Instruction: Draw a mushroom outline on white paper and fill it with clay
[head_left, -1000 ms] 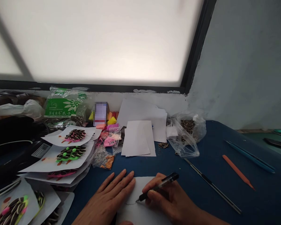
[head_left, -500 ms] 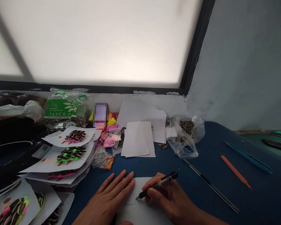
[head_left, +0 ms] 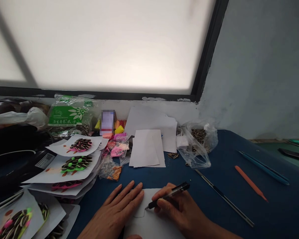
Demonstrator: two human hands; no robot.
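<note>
A white sheet of paper lies on the blue table at the near edge. My left hand rests flat on its left side, fingers stretched out. In my right hand is a black pen, pinched between thumb and fingers. Its tip touches the paper beside a thin drawn line that bends at a corner. Part of that line is hidden by my left hand.
Cards with seed hedgehogs are piled at left. Behind lie blank white cards, bags of coloured clay and a bag of sunflower seeds. To the right are a metal rod, an orange tool and blue tweezers.
The pen tip has shifted very slightly up the paper, and the short upright line looks a little longer. My left hand stays in place.
</note>
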